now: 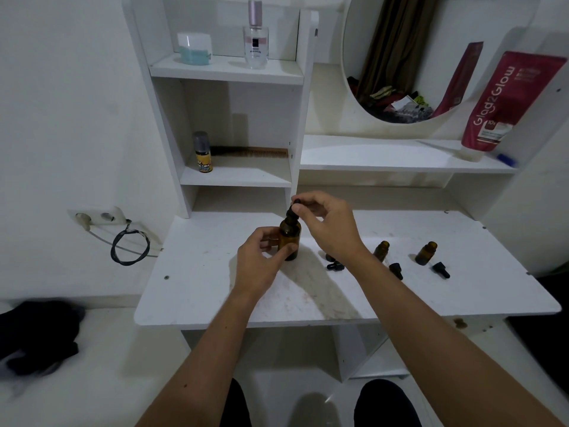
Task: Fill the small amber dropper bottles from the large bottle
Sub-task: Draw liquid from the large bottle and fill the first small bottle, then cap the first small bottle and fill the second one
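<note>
The large amber bottle stands upright on the white tabletop. My left hand grips its body from the left. My right hand pinches the black dropper cap at the bottle's top. To the right, two small amber bottles stand uncapped on the table. Black dropper caps lie near them. My right forearm hides part of the table around the leftmost loose cap.
A white shelf unit behind holds a small spray can, a comb, a perfume bottle and a jar. A red tube leans on the right ledge by a round mirror. A wall socket with cable sits at the left.
</note>
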Motion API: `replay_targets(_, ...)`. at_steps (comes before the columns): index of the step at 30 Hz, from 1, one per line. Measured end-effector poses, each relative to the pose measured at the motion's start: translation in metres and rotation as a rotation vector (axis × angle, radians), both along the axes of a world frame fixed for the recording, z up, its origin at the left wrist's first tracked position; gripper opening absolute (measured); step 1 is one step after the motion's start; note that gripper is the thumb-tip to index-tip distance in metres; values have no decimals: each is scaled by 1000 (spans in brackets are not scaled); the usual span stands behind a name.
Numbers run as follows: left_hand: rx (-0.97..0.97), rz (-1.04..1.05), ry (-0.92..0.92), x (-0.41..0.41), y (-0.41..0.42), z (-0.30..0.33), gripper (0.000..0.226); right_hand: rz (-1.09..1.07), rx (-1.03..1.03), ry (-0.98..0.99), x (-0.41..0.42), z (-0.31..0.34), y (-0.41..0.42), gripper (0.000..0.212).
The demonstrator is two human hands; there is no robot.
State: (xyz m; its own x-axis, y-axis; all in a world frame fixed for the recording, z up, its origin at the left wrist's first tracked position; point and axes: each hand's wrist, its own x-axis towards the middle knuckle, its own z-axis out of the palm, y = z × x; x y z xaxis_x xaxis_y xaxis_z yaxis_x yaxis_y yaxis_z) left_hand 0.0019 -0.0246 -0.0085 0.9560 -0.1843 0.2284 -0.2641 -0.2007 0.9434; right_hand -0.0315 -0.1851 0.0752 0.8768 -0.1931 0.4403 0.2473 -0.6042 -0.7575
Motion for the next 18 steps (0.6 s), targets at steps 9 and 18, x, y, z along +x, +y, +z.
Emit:
replay_targets(9, -9, 3, 23, -3, -1, 1, 45, -28, 71, 0, -13, 1, -3, 26)
replay_targets(18, -33, 75, 53, -23, 2, 0, 61, -183, -128, 7, -81, -41, -55, 14)
